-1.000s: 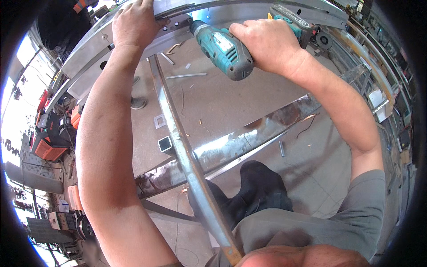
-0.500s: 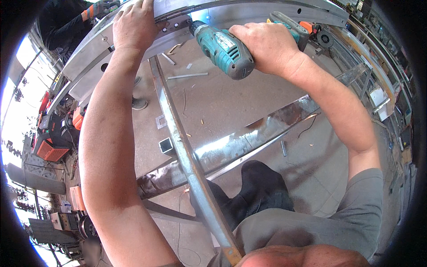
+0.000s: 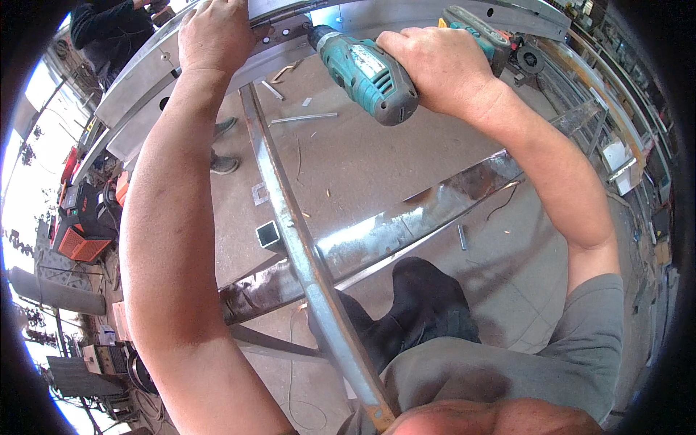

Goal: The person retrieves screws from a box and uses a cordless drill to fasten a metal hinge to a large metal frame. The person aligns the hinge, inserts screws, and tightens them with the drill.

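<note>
A teal and black cordless drill (image 3: 370, 76) lies sideways in my right hand (image 3: 446, 69), whose fingers wrap round its grip. Its dark chuck points up and left at the face of a long pale metal beam (image 3: 138, 94), close to a row of small holes. Whether the bit touches the metal cannot be made out. My left hand (image 3: 214, 40) rests over the beam's upper edge, left of those holes, its fingers curled over the edge and partly cut off by the picture's top.
A square steel tube (image 3: 279, 196) runs from my body toward the beam, crossing a wide, stained steel bar (image 3: 391, 225). Offcuts lie on the floor. Another person in dark clothes (image 3: 109, 36) stands beyond the beam at far left. An orange and black machine (image 3: 80, 225) stands at left.
The drill and both my hands have shifted only slightly. At far left, the other person's arm and gloved hand have moved up, partly out of view.
</note>
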The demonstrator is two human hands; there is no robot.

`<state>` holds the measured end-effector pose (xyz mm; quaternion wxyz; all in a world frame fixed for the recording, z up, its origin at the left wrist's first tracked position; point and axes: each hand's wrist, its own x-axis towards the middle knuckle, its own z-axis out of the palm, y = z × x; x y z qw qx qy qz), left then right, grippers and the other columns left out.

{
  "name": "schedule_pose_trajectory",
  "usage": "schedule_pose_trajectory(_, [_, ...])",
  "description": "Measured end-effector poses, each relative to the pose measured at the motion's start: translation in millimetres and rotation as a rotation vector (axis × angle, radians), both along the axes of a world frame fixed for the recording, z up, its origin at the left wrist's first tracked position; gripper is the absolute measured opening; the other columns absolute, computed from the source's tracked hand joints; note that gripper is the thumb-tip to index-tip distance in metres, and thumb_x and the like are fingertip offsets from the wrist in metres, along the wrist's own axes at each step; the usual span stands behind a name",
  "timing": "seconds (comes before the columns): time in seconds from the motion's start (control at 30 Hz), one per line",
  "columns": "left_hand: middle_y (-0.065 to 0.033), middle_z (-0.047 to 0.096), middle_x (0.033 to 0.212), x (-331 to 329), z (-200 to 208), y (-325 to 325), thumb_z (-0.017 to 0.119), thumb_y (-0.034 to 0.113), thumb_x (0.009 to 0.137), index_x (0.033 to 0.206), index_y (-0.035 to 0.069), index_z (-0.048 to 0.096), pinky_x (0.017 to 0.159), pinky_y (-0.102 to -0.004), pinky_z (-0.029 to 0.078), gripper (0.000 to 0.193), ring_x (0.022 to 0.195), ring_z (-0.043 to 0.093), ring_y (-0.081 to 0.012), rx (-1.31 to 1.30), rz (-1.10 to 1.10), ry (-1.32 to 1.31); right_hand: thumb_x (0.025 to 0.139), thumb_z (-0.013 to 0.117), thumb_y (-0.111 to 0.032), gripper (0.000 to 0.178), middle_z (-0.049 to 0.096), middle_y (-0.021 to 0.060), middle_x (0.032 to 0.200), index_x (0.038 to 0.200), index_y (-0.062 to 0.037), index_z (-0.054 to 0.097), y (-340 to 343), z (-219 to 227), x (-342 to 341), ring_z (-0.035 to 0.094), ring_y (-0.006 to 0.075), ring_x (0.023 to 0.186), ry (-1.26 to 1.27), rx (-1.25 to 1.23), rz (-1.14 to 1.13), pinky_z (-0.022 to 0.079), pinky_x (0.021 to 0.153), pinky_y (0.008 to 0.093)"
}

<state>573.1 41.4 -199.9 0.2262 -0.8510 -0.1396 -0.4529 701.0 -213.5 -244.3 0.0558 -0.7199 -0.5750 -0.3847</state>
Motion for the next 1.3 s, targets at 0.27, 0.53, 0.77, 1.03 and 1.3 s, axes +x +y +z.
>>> schedule_pose_trajectory(0.27, [-0.014, 0.07, 0.111, 0, -2, 4, 0.09, 0.029, 0.066, 0.106, 0.007, 0.064, 0.1, -0.045, 0.05, 0.053, 0.114, 0.065, -0.0328, 0.015, -0.007, -0.016, 0.084, 0.068, -0.019, 0.013, 0.074, 0.0117, 0.085, 0.093, -0.011, 0.065, 0, -3, 0, 0.075, 0.0327, 0.081, 0.043, 0.018, 0.043, 0.06, 0.068, 0.0456])
schedule_pose_trajectory(0.53, [-0.0146, 0.07, 0.111, 0, -1, 2, 0.089, 0.028, 0.066, 0.106, 0.007, 0.064, 0.1, -0.0448, 0.05, 0.051, 0.114, 0.065, -0.0328, -0.027, 0.005, -0.008, 0.083, 0.068, -0.019, 0.015, 0.074, 0.0115, 0.085, 0.095, -0.0114, 0.066, 1, 0, -1, 0.075, 0.033, 0.082, -0.003, 0.02, 0.03, 0.06, 0.069, 0.046])
schedule_pose_trajectory(0.77, [-0.0154, 0.07, 0.111, -1, -2, -1, 0.088, 0.027, 0.067, 0.107, 0.007, 0.064, 0.1, -0.0444, 0.05, 0.051, 0.113, 0.065, -0.0333, 0.037, -0.023, -0.046, 0.081, 0.069, -0.02, 0.017, 0.074, 0.0127, 0.087, 0.096, -0.0111, 0.066, 1, -4, -1, 0.074, 0.0343, 0.082, 0.072, 0.03, 0.042, 0.059, 0.069, 0.0484])
schedule_pose_trajectory(1.03, [-0.016, 0.07, 0.111, 3, -1, 4, 0.088, 0.025, 0.067, 0.105, 0.006, 0.064, 0.101, -0.0446, 0.049, 0.049, 0.113, 0.065, -0.0338, -0.007, -0.01, -0.015, 0.081, 0.071, -0.018, 0.019, 0.075, 0.0129, 0.087, 0.098, -0.0116, 0.067, 2, -8, 5, 0.075, 0.0333, 0.083, 0.063, 0.044, 0.065, 0.06, 0.069, 0.047])
schedule_pose_trajectory(1.3, [-0.0163, 0.07, 0.109, -1, -4, -2, 0.088, 0.023, 0.066, 0.104, 0.006, 0.063, 0.102, -0.0445, 0.049, 0.048, 0.113, 0.065, -0.0342, 0.055, -0.024, -0.053, 0.081, 0.071, -0.018, 0.018, 0.075, 0.013, 0.087, 0.098, -0.0123, 0.067, 3, -9, 3, 0.075, 0.0329, 0.084, 0.066, 0.058, 0.049, 0.06, 0.07, 0.0472])
